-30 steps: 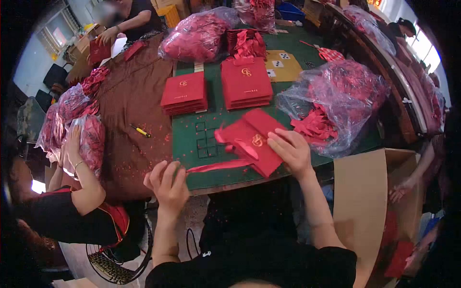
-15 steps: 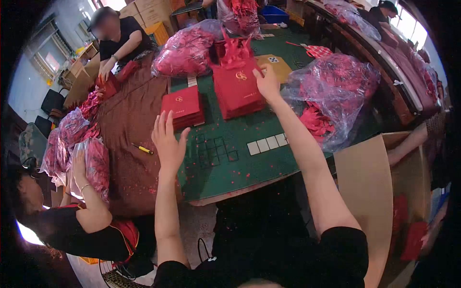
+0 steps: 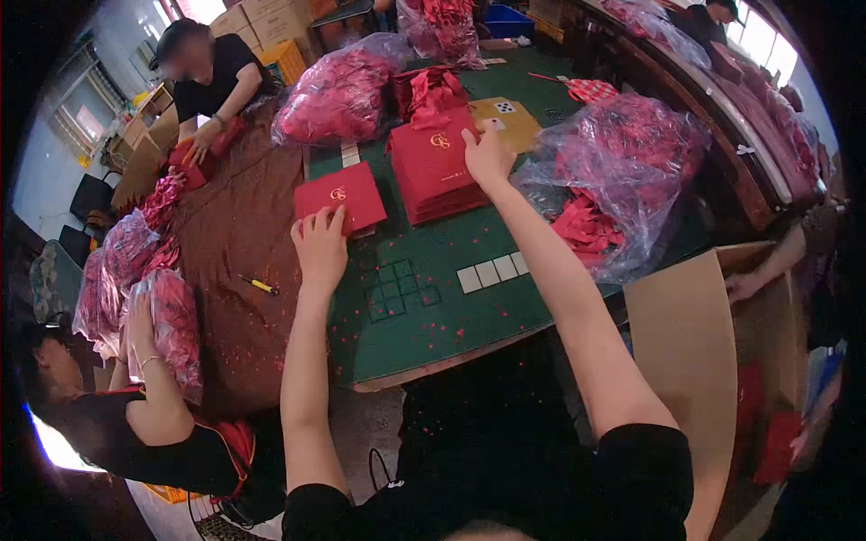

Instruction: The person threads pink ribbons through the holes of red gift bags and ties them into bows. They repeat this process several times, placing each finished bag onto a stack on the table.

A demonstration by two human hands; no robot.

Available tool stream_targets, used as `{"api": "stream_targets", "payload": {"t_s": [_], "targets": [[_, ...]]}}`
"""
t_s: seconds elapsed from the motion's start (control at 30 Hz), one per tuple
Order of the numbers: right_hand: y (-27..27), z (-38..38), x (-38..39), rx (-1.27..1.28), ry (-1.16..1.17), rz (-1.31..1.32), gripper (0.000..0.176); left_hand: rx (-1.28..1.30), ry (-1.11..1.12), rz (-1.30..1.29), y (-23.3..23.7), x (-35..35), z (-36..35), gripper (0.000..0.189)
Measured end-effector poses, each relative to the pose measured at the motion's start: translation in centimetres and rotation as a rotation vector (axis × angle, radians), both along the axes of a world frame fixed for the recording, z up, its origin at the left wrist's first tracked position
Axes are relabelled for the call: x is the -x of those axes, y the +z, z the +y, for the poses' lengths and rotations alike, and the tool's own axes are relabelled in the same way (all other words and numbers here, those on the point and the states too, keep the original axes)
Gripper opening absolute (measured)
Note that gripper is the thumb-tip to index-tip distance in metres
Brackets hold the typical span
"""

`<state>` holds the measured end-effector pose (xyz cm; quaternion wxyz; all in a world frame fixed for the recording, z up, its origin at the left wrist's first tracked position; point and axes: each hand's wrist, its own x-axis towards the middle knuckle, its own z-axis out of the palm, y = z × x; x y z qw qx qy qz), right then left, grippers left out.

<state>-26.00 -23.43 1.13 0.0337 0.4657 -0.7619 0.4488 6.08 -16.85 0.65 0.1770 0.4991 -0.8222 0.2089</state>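
Note:
At the near edge of a flat red bag stack is my left hand, its fingers curled over the top and the thumb near the front edge. My right hand pinches the right edge of a taller stack of red paper bags with gold lettering. Red ribbon handles stick up behind that stack. Both stacks rest on the green table.
Plastic bags of red ribbons lie right and behind. A yellow cutter lies on brown cloth. An open cardboard box stands at the right. Co-workers sit left and back left.
My left hand has come down onto the flat stack, and its spread fingers have curled. My right hand remains at the taller stack's edge, where the ribbon handles now hang lower.

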Motion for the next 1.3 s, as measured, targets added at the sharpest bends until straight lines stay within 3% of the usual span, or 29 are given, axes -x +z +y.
{"api": "stream_targets", "payload": {"t_s": [0.23,0.4,0.67,0.87,1.0,1.03,1.13,1.27,1.3], "targets": [[1.1,0.6,-0.2,-0.094,0.052,-0.146,0.039,0.183,-0.074,-0.052,3.2,1.8,4.1,0.047],[-0.1,0.4,-0.1,-0.039,0.013,-0.006,0.044,0.192,-0.166,0.026,3.8,5.3,11.0,0.047],[-0.7,0.9,-0.2,-0.005,0.021,-0.048,0.048,-0.250,-0.217,0.143,-0.4,9.3,20.1,0.050],[1.4,3.3,-0.4,0.086,0.050,0.132,0.046,-0.235,-0.215,0.259,1.4,9.6,16.3,0.044],[2.1,10.5,-3.7,0.184,0.306,0.116,0.040,-0.255,-0.106,0.080,-1.4,10.0,12.6,0.053],[1.9,12.7,-4.1,0.115,0.435,0.105,0.038,-0.292,-0.128,0.117,-1.8,10.1,12.4,0.058],[1.1,18.4,-2.9,0.042,0.512,0.161,0.025,-0.309,-0.161,0.183,-2.1,9.9,12.5,0.065],[-0.9,20.2,3.0,0.064,0.160,0.172,0.022,-0.198,-0.064,0.271,-0.5,10.9,14.2,0.071],[-0.6,20.4,4.9,0.062,0.060,0.234,0.024,-0.256,0.059,0.285,0.3,11.2,14.8,0.065]]}}
